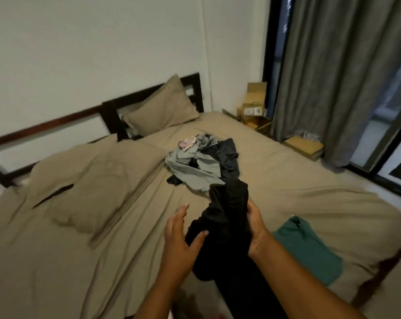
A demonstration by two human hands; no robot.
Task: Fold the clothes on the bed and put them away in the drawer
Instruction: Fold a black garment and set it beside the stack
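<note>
Two hands working one black garment (227, 215): the right hand (255, 226) grips its edge and lifts it off the bed (310, 180). The left hand (181, 236) is spread open, only the thumb touching, probably hunting for a seam. The unfolded pile (201, 162) sits mid-bed. A green piece (307, 247) lies flat near the corner and looks done. Tan sheet, pillows (162, 107), grey curtain (333, 77), boxes (254, 104). No drawer in view.

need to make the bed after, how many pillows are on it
2. The far pillow leans against the dark headboard; the near pillow lies flat on the left of the bed. Others could be out of frame at the left.
</note>
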